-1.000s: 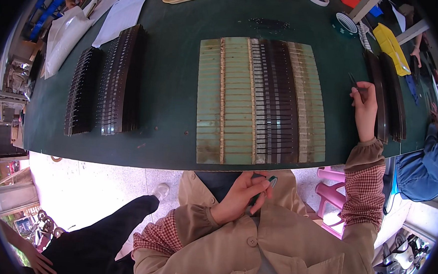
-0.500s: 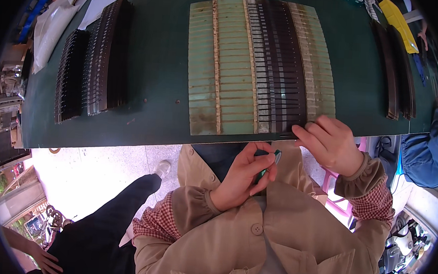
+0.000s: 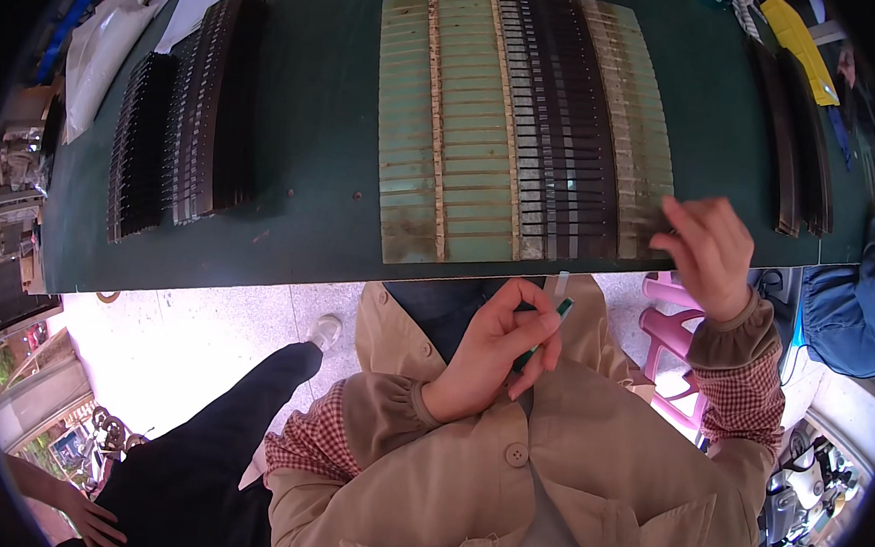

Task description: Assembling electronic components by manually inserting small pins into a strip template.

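On the table in front of me lies a pale green ridged board, with thin dark strips set side by side across its right half. My left hand is below the table's front edge, pinching a small slim green thing. A short pale, see-through strip shows just above its tip; I cannot make out its kind. Beside the board's near right corner, my right hand hovers, slightly blurred. Its thumb and fingers are apart, with nothing visible between them.
Stacks of dark strips stand at the left of the green table. More dark pieces lie at the right, by a yellow item. A pink stool stands below. Another person's hand rests at lower left.
My right hand has come away from the board's near edge, moving right and slightly up, and its fingers have spread. The green thing in my left hand shows more of its length.
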The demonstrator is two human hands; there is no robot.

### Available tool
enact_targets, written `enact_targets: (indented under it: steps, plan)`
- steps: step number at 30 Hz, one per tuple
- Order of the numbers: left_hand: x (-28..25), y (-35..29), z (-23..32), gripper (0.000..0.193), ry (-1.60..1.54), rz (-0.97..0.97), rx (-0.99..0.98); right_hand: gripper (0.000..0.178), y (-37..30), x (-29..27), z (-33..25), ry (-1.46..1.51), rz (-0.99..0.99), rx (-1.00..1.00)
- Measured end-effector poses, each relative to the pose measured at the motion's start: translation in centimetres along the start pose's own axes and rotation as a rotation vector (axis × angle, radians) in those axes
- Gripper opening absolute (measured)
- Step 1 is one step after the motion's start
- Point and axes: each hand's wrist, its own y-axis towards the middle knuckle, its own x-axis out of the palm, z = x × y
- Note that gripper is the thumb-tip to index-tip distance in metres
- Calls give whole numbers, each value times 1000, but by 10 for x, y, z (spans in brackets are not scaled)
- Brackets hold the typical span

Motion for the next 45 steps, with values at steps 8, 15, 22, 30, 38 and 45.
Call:
enact_targets:
  steps: [8,15,22,30,38,45]
  plan:
    - [12,3,-1,9,204,-5,42,29,-6,-14,4,-37,214,443]
    - [21,4,-2,11,223,-11,116,15,19,-12,-58,1177,-404,851]
    - [6,-1,-12,15,275,-14,16,5,80,-13,6,1057,200,827]
    - [-7,0,-18,23,348,-309,-30,11,169,59,144,658,140,509]
    - [-15,2,-17,25,775,-366,256,11,174,100,129,611,-37,464]
    - [-17,5,-20,24,782,-385,328,11,173,103,127,599,-50,451]
